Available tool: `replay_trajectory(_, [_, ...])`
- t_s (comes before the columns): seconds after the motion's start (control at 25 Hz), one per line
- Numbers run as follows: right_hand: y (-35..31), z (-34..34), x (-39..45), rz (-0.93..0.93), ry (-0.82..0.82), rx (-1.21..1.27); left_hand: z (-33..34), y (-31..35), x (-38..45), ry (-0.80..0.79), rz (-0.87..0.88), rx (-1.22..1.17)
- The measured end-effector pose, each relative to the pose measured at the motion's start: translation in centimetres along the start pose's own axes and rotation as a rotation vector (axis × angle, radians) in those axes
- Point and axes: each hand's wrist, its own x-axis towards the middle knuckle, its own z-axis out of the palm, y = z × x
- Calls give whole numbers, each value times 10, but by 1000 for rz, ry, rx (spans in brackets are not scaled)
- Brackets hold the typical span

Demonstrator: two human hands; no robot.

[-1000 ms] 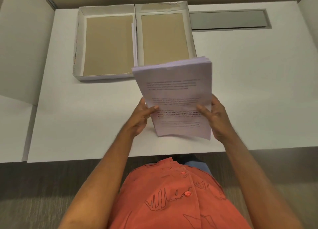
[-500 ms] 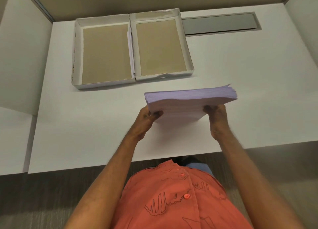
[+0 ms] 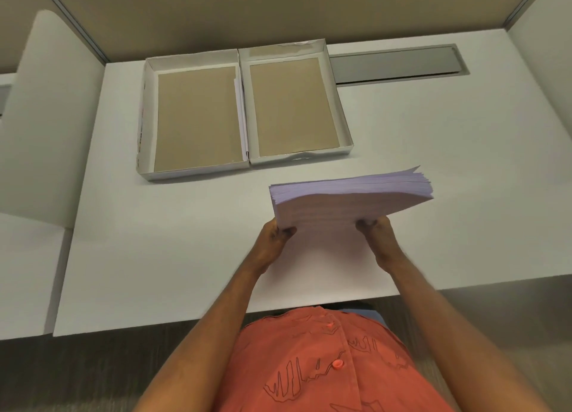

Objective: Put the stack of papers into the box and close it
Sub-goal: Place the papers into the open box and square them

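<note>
A thick stack of pale lilac papers (image 3: 349, 194) hangs nearly flat above the white desk, its far edge fanned towards the box. My left hand (image 3: 274, 241) grips its near left corner and my right hand (image 3: 379, 239) grips its near right corner. Behind it lies the open white box: the left half (image 3: 150, 123) and the right half (image 3: 343, 117) sit side by side, joined along the middle, both with bare brown cardboard floors and nothing inside. The stack is apart from the box, in front of its right half.
The white desk (image 3: 154, 241) runs to a tan partition at the back. A grey metal cable slot (image 3: 396, 66) is set in the desk right of the box. White side panels stand at left and right. The desk's front edge is near my orange shirt.
The stack has tipped from upright, with its printed face towards me, down to nearly flat. The view has shifted so that the box appears lower and more of the partition shows.
</note>
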Motion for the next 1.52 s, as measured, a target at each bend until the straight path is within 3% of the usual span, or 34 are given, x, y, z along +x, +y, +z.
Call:
replay_trajectory(0.28, [-27,5,39,-18,-19,-109,-23,21,24,83,31,87])
replay_trajectory(0.56, [-141,25,121,-351,-38,2,-75,125,108,232,181,-76])
replay_trajectory(0.76, [-175,52,199,-215,51,-58,-94,145,187,327,147,-74])
replay_trajectory(0.92, [-161,74,249,14,98,-172,-96,130,232,355,-85,-42])
replay_trajectory(1.08, [-126,87,270,121,104,-228,-91,107,255,360,-243,15])
replay_trajectory(1.32, [-103,89,285,128,136,-356,-76,97,268,494,-322,129])
replay_trajectory(1.52, [-105,94,276,13,205,-431,-60,104,259,614,-230,345])
